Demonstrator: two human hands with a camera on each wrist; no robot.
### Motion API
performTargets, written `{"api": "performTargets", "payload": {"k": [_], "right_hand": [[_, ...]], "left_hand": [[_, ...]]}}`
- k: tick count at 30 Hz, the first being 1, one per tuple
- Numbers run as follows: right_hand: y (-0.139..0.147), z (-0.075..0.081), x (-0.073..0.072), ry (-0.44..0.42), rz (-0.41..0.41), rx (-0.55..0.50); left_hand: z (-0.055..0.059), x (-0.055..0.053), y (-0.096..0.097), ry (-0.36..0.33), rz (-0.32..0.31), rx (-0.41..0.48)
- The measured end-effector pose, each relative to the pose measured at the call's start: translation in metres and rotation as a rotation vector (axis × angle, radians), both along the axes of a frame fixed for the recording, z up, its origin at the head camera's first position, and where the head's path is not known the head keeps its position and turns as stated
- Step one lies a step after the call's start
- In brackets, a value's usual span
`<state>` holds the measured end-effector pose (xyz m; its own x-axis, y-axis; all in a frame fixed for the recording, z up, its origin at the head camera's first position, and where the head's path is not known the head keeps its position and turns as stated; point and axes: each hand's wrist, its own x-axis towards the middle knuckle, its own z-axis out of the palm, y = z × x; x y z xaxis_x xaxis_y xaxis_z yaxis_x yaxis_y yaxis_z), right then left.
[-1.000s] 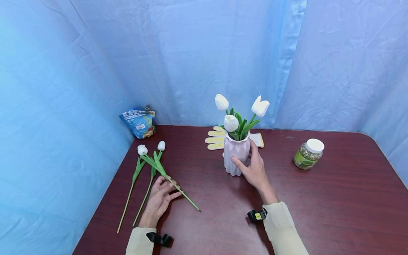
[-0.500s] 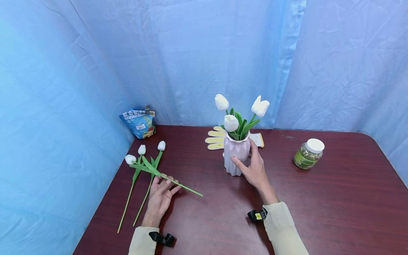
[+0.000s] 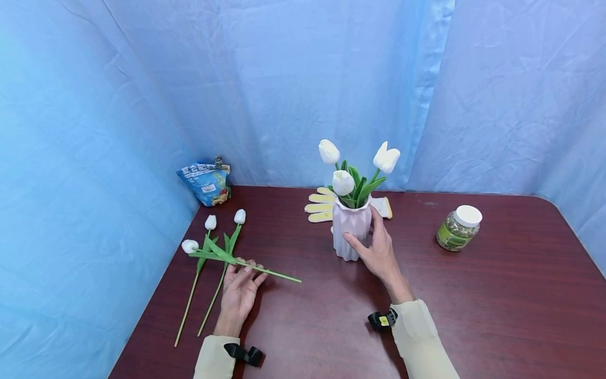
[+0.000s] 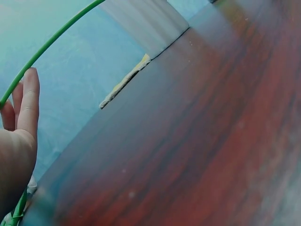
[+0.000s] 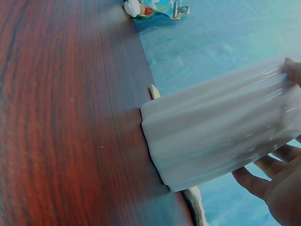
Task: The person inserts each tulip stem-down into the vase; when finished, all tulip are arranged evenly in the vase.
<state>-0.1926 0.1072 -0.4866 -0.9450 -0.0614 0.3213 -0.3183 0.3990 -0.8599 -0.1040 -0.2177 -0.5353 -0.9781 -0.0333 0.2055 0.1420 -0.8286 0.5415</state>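
Note:
My left hand (image 3: 240, 295) pinches the green stem of a white tulip (image 3: 190, 246), held nearly level with its bloom to the left and its bare stem end to the right. Beneath it, two more white tulips (image 3: 240, 216) lie on the table. In the left wrist view the stem (image 4: 51, 41) runs over the fingertips. My right hand (image 3: 377, 259) grips the side of a pale pink ribbed vase (image 3: 349, 231), thumb in front and fingers round the far side. The vase stands upright with three white tulips (image 3: 343, 182) in it.
A white and yellow glove (image 3: 320, 206) lies behind the vase. At the right stands a jar (image 3: 458, 229) with a white lid. A clipped blue bag (image 3: 206, 183) sits at the table's back left corner. Blue curtains (image 3: 293, 95) hang behind the dark red table (image 3: 511, 305).
The tulip in my left hand has swung from slanting to nearly level, its bloom moving left and down and its stem end rising. My right hand and the vase stay put.

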Motion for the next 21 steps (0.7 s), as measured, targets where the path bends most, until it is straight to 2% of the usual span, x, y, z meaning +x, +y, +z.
{"api": "performTargets", "payload": {"k": [12, 21], "right_hand": [[0.0, -0.001, -0.001, 0.005, -0.006, 0.002], [0.0, -0.001, -0.001, -0.022, 0.009, -0.016]], "left_hand": [[0.01, -0.002, 0.003, -0.056, 0.096, 0.011], [0.025, -0.006, 0.005, 0.0, 0.099, 0.031]]}}
